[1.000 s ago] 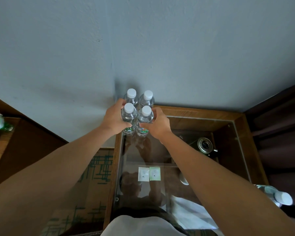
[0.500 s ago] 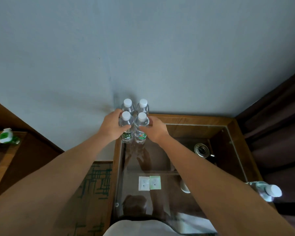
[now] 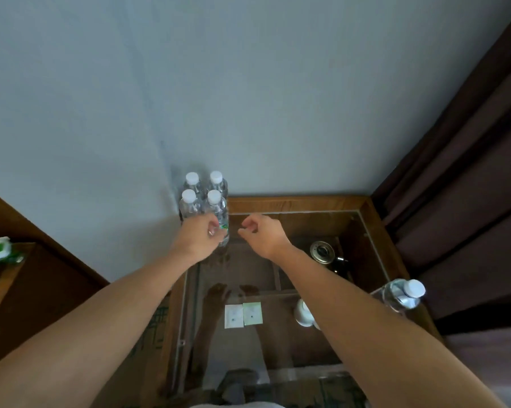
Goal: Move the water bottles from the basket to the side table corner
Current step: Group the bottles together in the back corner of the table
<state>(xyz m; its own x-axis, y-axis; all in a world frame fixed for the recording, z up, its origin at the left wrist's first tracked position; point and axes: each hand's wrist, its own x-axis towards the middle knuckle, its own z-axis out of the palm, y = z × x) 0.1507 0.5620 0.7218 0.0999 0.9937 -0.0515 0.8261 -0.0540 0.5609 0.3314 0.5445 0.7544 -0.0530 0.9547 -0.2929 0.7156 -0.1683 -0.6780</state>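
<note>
Four bottles [image 3: 203, 201] stand packed in a tight square at the table's [image 3: 295, 203] far-left corner by the wall, the left hand [image 3: 197, 238] curled loosely beside the near pair, the right hand [image 3: 263, 235] clear, fingers half-curled, holding nothing.

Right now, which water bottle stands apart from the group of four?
The lone bottle at the table's right edge, away from the four bottles clustered in the far-left corner against the wall.
</note>
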